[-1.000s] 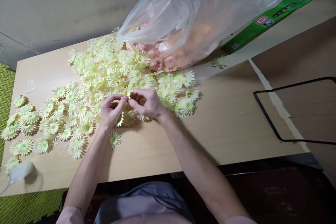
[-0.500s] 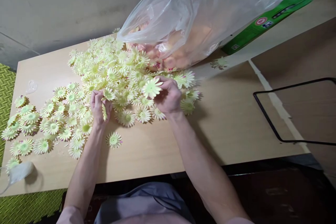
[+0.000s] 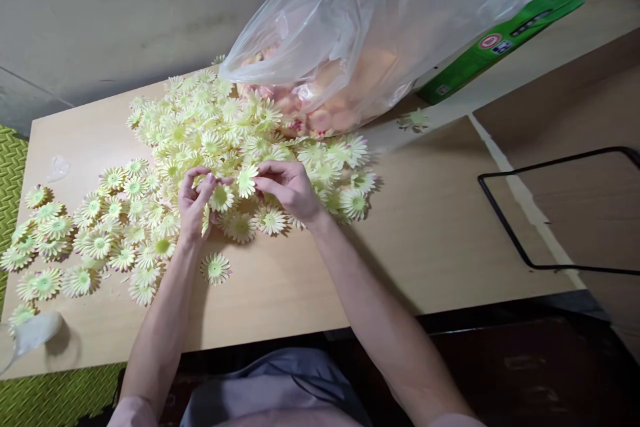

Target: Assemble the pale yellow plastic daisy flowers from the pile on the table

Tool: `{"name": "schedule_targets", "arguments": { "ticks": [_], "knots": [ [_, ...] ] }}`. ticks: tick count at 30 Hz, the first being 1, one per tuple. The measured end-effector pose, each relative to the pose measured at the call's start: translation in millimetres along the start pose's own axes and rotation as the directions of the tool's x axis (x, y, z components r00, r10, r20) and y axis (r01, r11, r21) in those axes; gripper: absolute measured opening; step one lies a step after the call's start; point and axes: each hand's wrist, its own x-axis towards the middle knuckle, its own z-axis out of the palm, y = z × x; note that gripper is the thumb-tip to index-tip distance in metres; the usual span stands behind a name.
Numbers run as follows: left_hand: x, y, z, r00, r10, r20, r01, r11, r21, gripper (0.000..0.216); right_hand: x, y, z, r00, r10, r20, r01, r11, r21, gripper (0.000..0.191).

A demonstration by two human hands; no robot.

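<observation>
My right hand [image 3: 295,192] pinches a pale yellow-green artificial flower head [image 3: 247,180] by its edge, with thumb and forefinger closed on it. Just to the left, my left hand [image 3: 194,205] is curled with its thumb raised towards that flower. Another flower head [image 3: 205,219] sits edge-on against the left palm, held by the lower fingers, which are partly hidden. Close by the left fingertips is a further flower head [image 3: 221,198]; whether the hand holds it I cannot tell. Behind both hands spreads a big heap of the same flower heads [image 3: 200,123].
A clear plastic bag [image 3: 345,47] with pink and peach pieces rests behind the heap. To its right lies a green packet [image 3: 500,47]. A single flower head [image 3: 216,269] lies near the left forearm. A whitish cup-like object [image 3: 37,332] is at the table's left corner; a black wire frame [image 3: 505,220] is at right.
My right hand has moved left with its flower head, close to the left hand. The left hand has turned, its thumb and forefinger now extended towards the right hand.
</observation>
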Motion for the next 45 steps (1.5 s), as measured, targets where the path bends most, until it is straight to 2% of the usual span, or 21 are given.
{"name": "schedule_targets", "arguments": {
  "ticks": [2, 7, 13, 18, 23, 45],
  "knots": [
    [0, -1, 0, 1.000, 0.014, 0.010, -0.014, 1.000, 0.025, 0.026, 0, 2, -1, 1.000, -0.007, -0.022, 0.007, 1.000, 0.026, 0.016],
    [-3, 1, 4, 0.985, 0.171, -0.016, -0.166, 0.972, 0.168, 0.034, -1, 2, 1, 0.998, -0.042, -0.053, 0.040, 0.999, -0.035, 0.011],
    [-8, 0, 8, 0.992, 0.116, 0.050, -0.124, 0.974, 0.190, 0.020, -2, -2, 6, 1.000, -0.016, -0.009, 0.016, 1.000, -0.010, 0.019],
    [-7, -2, 8, 0.994, 0.102, 0.040, -0.107, 0.981, 0.162, 0.019, -4, -7, 5, 0.997, 0.036, 0.075, -0.035, 0.999, -0.012, 0.019],
    [-7, -2, 8, 0.995, 0.099, 0.025, -0.102, 0.982, 0.157, 0.019, -5, -9, 2, 0.990, 0.011, 0.142, -0.009, 1.000, -0.012, 0.017],
    [-7, -3, 8, 0.995, 0.095, 0.021, -0.098, 0.979, 0.177, 0.020, -5, -9, 3, 0.994, 0.031, 0.107, -0.026, 0.998, -0.050, 0.017]
  ]
}}
